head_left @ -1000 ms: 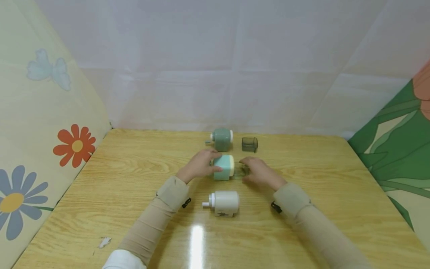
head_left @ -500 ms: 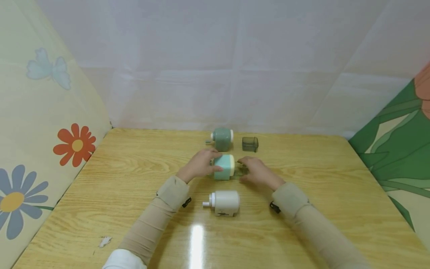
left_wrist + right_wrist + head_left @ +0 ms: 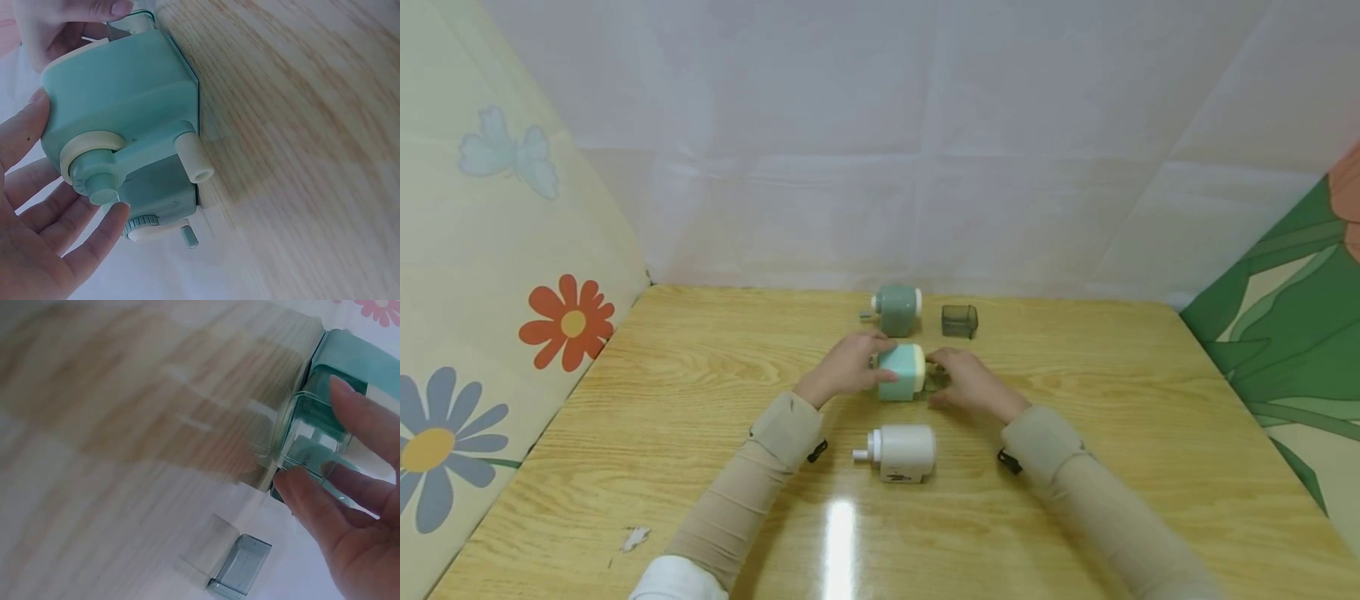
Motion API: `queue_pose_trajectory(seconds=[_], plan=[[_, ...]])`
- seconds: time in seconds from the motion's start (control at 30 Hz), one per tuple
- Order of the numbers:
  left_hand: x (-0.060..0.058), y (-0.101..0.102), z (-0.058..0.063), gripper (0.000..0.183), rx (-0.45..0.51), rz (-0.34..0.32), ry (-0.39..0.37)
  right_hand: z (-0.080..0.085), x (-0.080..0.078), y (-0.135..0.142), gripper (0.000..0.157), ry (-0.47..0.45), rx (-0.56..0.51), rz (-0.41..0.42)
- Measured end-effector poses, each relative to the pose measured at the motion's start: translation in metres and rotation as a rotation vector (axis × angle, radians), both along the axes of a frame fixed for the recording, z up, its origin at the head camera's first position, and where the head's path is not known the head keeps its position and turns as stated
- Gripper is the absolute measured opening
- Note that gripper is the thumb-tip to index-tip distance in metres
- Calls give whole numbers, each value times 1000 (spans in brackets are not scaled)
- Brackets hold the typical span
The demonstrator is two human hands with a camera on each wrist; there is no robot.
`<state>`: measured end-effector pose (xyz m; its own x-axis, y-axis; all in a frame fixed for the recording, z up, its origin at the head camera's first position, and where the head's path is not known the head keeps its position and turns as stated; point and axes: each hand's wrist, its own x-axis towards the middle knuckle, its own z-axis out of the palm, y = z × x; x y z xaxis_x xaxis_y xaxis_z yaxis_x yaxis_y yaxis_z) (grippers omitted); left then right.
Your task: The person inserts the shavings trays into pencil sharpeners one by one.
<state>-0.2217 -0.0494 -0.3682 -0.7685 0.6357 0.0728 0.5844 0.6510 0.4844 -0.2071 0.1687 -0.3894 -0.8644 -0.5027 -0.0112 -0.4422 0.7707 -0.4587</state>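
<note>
A light teal pencil sharpener [image 3: 898,377] with a cream front stands mid-table. My left hand [image 3: 848,367] holds it from the left, thumb on one side and fingers toward the other. In the left wrist view, its crank handle [image 3: 194,157] points away from the body beside that hand. On its right side, my right hand [image 3: 973,386] pinches a clear shavings drawer [image 3: 312,428] between thumb and fingers. The drawer sits partly inside the sharpener's opening; fingers cover some of it.
Behind stands a darker green pencil sharpener [image 3: 898,312], with a smoky clear drawer [image 3: 958,322] lying to its right. A white pencil sharpener [image 3: 907,452] is nearer the front. White sheeting [image 3: 790,208] rises behind the wooden table [image 3: 1112,500].
My right hand has moved slightly left, pushing the clear drawer farther into the teal sharpener. The left hand and the sharpener have stayed nearly still.
</note>
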Motion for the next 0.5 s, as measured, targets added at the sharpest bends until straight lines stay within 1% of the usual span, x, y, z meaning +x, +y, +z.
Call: queue_pose_trajectory(seconds=[0.2, 0.5], plan=[[0, 0, 1, 56, 0, 0, 3, -2, -2, -1, 66, 16, 5, 5], [0, 0, 1, 57, 6, 0, -15, -3, -5, 2, 66, -8, 10, 23]])
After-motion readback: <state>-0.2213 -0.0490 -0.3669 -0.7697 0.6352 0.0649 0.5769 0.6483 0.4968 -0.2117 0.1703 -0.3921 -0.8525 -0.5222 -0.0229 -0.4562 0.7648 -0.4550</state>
